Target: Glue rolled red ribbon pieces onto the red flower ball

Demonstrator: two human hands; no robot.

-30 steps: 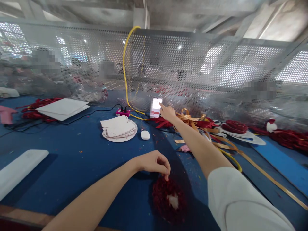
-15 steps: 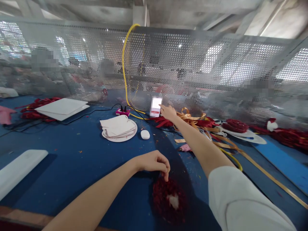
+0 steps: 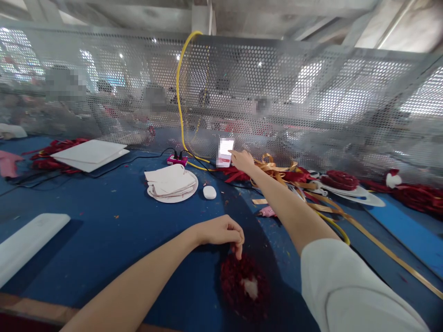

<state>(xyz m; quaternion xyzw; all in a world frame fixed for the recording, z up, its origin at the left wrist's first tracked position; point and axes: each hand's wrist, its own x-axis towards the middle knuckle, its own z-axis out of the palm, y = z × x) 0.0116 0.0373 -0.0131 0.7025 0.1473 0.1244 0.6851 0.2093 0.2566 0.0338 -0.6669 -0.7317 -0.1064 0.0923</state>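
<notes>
My left hand (image 3: pixel 222 232) rests on the blue table (image 3: pixel 114 230) with its fingers curled, the fingertips pinching the top edge of a dark red ruffled flower (image 3: pixel 244 286) that has a pale centre. My right hand (image 3: pixel 242 161) is stretched far forward, its index finger touching the lit screen of a phone (image 3: pixel 225 152) that stands upright against the perforated metal screen (image 3: pixel 277 101). Red and gold ribbons (image 3: pixel 277 173) lie just right of that hand.
A white plate with folded white pieces (image 3: pixel 172 184) and a small white case (image 3: pixel 209 192) sit mid-table. A pink power strip (image 3: pixel 176 160) with a yellow cable, white boards (image 3: pixel 90 154), a white foam block (image 3: pixel 27 242), a pink glue gun (image 3: pixel 266 212) and plates of red flowers (image 3: pixel 341 182) lie around.
Almost nothing has moved: my right finger stays at the phone and my left hand stays on the red flower. The view has shifted very slightly.
</notes>
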